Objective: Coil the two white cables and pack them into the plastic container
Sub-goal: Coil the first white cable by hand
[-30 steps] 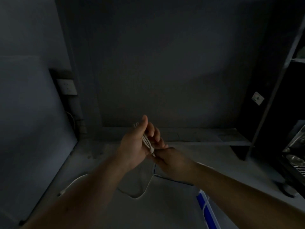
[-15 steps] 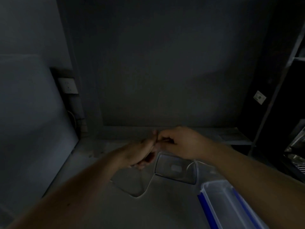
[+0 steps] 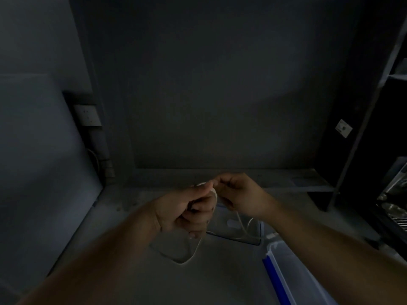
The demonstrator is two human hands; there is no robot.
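My left hand (image 3: 185,213) is closed around a small bundle of white cable (image 3: 214,194), whose loops show between thumb and fingers. My right hand (image 3: 240,197) pinches the same cable just to the right of the bundle, and the two hands touch. A loose length of this cable hangs below my left hand and curves onto the table (image 3: 189,256). Another white strand (image 3: 248,230) lies across the clear plastic container (image 3: 261,233) under my right wrist. The scene is very dim.
A clear lid with a blue edge (image 3: 275,280) lies at the lower right on the grey table (image 3: 123,271). A wall socket (image 3: 88,115) sits on the left wall. Dark metal shelving (image 3: 374,106) stands at the right, beside a raised ledge (image 3: 286,179) at the back.
My right hand has come from under the left hand up and over to its right side, taking cable around the bundle. The loose length on the table has grown shorter.
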